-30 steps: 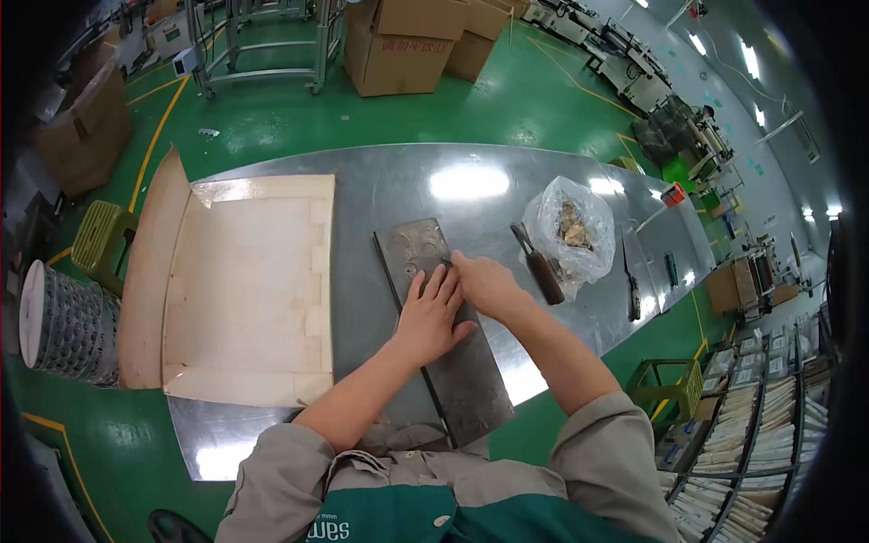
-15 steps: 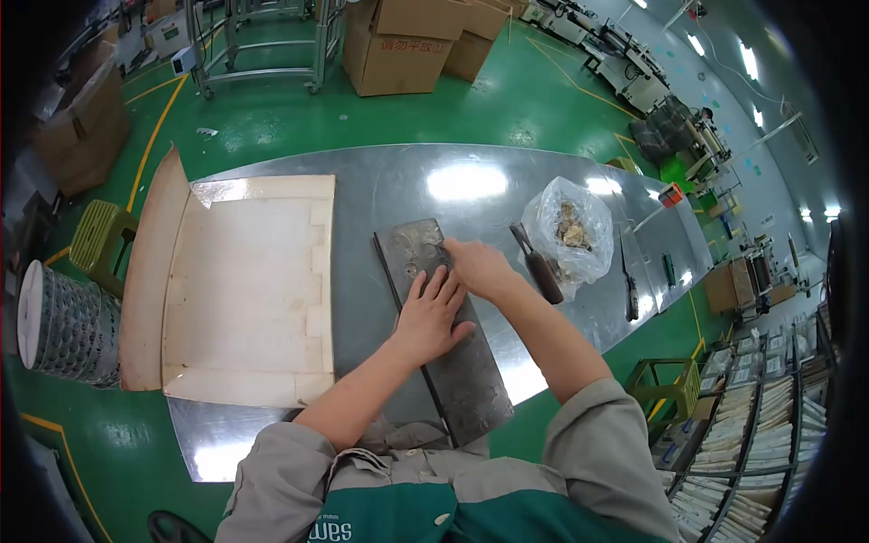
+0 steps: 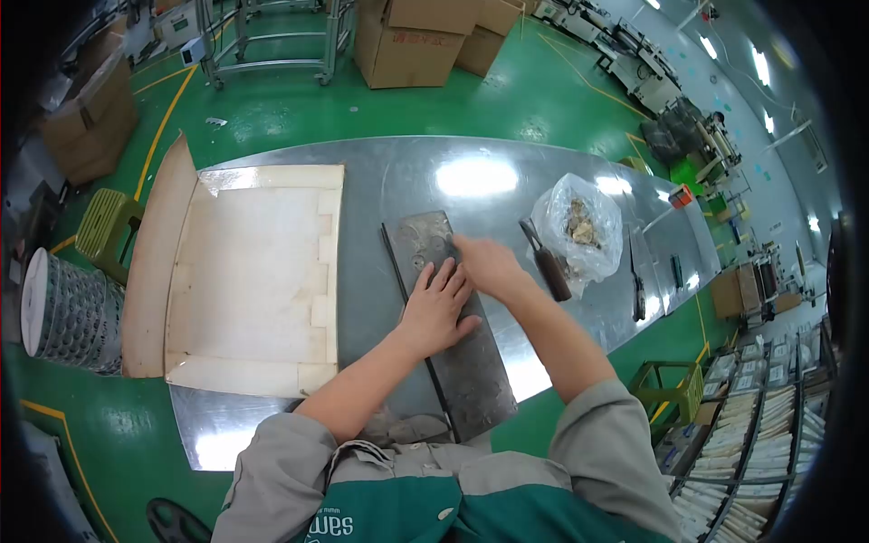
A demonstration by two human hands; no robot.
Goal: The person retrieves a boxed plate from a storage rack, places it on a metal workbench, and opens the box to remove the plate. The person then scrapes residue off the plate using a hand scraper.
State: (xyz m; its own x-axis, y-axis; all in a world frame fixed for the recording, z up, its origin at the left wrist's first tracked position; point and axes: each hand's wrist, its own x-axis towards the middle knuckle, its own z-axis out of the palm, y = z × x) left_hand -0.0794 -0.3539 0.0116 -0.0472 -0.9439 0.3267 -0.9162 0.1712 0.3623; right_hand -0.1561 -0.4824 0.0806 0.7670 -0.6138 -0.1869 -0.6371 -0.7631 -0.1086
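Observation:
A long dark grey slab (image 3: pixel 472 371), worn and scuffed, lies at a slant on the metal table in front of me. My left hand (image 3: pixel 437 312) rests flat on its middle with the fingers spread. At the slab's upper right edge is my right hand (image 3: pixel 489 267), its fingers curled in; whatever they may hold is hidden. A thin dark rod (image 3: pixel 396 258) runs along the slab's left side. Faint round marks show near the slab's far end. To the right lies a chisel-like tool with a brown handle (image 3: pixel 551 274), apart from both hands.
On the left of the metal table (image 3: pixel 389 167) lies an opened, flattened cardboard box (image 3: pixel 249 281). A clear plastic bag (image 3: pixel 593 253) with brownish scraps sits at right, beside a long knife-like tool (image 3: pixel 638 290) and a small dark green item (image 3: pixel 677 271). Green stools (image 3: pixel 670 389) flank the table.
The whole view has shifted slightly, so the table's things sit a little higher and further right. Both hands keep nearly the same places on the slab.

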